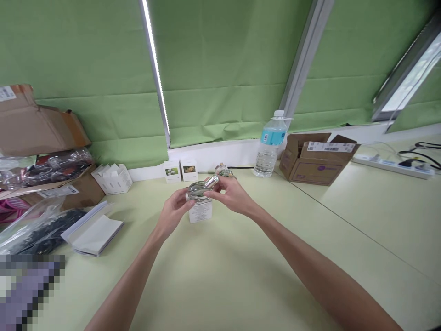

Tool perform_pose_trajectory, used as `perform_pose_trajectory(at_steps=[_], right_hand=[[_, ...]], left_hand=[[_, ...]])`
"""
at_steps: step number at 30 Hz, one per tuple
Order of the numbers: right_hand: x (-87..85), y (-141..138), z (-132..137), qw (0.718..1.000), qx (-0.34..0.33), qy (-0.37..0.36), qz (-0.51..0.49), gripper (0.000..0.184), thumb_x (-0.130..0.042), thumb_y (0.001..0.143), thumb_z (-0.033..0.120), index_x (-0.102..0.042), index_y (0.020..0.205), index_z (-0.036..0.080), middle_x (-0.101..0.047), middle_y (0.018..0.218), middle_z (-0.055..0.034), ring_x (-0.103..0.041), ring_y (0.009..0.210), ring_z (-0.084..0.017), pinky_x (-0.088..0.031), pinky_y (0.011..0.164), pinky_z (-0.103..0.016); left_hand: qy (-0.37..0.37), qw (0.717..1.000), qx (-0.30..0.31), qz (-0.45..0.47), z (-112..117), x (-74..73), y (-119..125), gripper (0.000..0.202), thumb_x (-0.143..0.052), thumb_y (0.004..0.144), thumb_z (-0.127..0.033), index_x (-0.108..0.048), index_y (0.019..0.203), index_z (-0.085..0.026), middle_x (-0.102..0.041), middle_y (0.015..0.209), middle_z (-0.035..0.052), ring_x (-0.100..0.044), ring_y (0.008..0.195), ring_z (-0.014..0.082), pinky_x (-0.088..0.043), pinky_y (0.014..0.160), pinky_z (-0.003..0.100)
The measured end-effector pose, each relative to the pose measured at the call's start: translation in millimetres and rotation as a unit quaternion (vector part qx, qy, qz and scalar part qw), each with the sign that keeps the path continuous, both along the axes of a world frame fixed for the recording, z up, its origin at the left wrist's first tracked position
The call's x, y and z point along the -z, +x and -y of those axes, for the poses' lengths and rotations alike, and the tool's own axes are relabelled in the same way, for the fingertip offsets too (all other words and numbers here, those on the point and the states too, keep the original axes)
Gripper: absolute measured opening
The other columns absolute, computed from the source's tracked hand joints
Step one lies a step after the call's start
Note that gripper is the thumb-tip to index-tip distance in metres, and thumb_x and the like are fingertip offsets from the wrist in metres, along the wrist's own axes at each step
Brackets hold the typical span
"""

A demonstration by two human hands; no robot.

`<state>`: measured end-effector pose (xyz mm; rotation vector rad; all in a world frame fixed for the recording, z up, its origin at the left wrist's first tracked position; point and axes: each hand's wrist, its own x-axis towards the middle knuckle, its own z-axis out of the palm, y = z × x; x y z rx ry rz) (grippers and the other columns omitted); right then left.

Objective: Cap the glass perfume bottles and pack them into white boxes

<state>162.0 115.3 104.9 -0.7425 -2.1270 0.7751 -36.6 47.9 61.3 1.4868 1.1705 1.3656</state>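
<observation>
Bare forearms reach up the head view over a pale green worktop. Left hand and right hand are closed on a chrome bottle, its long axis tilted, silver cap pointing up and rightward, just above a white carton.

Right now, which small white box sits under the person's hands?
The front one with printed text, below the left hand and right hand; the two boxes with photos stand farther back by the wall.
</observation>
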Motion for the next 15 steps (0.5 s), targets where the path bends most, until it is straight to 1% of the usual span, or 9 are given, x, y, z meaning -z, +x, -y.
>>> perform_pose_trajectory(at_steps=[2, 5, 8, 10, 12, 14, 15], right_hand=[[2.1, -0.8, -0.3, 0.999, 0.008, 0.022, 0.026, 0.028, -0.062, 0.079, 0.044, -0.059, 0.086, 0.016, -0.057, 0.071, -0.0008, -0.051, 0.065, -0.014, -0.039, 0.060, -0.026], [6.0, -2.8, -0.5, 0.996, 0.012, 0.052, 0.066, 0.026, -0.063, 0.079, 0.041, -0.054, 0.075, 0.017, -0.055, 0.068, 0.0001, -0.048, 0.062, -0.013, -0.036, 0.058, -0.026], [7.9, -4.8, 1.4, 0.994, 0.010, 0.074, 0.082, 0.023, -0.062, 0.080, 0.038, -0.051, 0.072, 0.018, -0.052, 0.067, 0.0012, -0.044, 0.059, -0.012, -0.031, 0.054, -0.024], [7.4, -5.9, 3.9, 0.993, 0.000, 0.074, 0.088, 0.018, -0.060, 0.082, 0.034, -0.052, 0.076, 0.019, -0.053, 0.068, 0.0017, -0.043, 0.059, -0.012, -0.030, 0.054, -0.024], [6.2, -6.6, 6.5, 0.993, -0.018, 0.070, 0.094, 0.011, -0.058, 0.083, 0.031, -0.054, 0.085, 0.020, -0.056, 0.074, 0.0017, -0.044, 0.062, -0.011, -0.031, 0.055, -0.024], [5.4, -7.0, 8.1, 0.992, -0.030, 0.074, 0.100, 0.011, -0.056, 0.084, 0.028, -0.055, 0.093, 0.021, -0.058, 0.080, 0.0013, -0.045, 0.065, -0.012, -0.033, 0.058, -0.024], [5.4, -7.2, 8.2, 0.991, -0.031, 0.080, 0.104, 0.011, -0.056, 0.084, 0.027, -0.055, 0.093, 0.021, -0.057, 0.082, 0.0008, -0.045, 0.067, -0.012, -0.033, 0.059, -0.024]], left_hand=[[-0.007, 1.000, 0.016, 0.008, 0.0, -0.3, 0.0, 0.055, -0.064, 0.080, -0.038, -0.047, 0.129, -0.020, -0.061, 0.122, 0.0096, -0.057, 0.111, 0.0244, -0.044, 0.096, 0.039], [-0.018, 0.999, 0.032, -0.001, 0.0, 0.1, -1.2, 0.058, -0.065, 0.079, -0.037, -0.045, 0.131, -0.021, -0.059, 0.125, 0.0098, -0.056, 0.113, 0.0248, -0.043, 0.099, 0.041], [-0.025, 0.999, 0.045, -0.003, -0.3, 0.6, -2.6, 0.060, -0.066, 0.079, -0.037, -0.044, 0.132, -0.021, -0.058, 0.126, 0.0103, -0.055, 0.115, 0.0251, -0.043, 0.099, 0.041], [-0.026, 0.998, 0.052, -0.005, -0.4, 0.8, -3.0, 0.061, -0.066, 0.078, -0.036, -0.044, 0.133, -0.020, -0.057, 0.127, 0.0108, -0.055, 0.116, 0.0255, -0.043, 0.100, 0.042], [-0.028, 0.998, 0.056, -0.009, -0.2, 1.3, -2.7, 0.062, -0.067, 0.078, -0.036, -0.044, 0.133, -0.020, -0.057, 0.127, 0.0111, -0.054, 0.117, 0.0262, -0.043, 0.100, 0.043], [-0.032, 0.998, 0.055, -0.012, 0.0, 2.4, -1.8, 0.064, -0.068, 0.077, -0.036, -0.043, 0.134, -0.020, -0.057, 0.128, 0.0113, -0.054, 0.118, 0.0268, -0.043, 0.100, 0.044], [-0.033, 0.998, 0.054, -0.012, 0.0, 3.2, -1.4, 0.065, -0.068, 0.076, -0.036, -0.043, 0.134, -0.020, -0.057, 0.128, 0.0114, -0.053, 0.118, 0.0270, -0.042, 0.100, 0.045]])
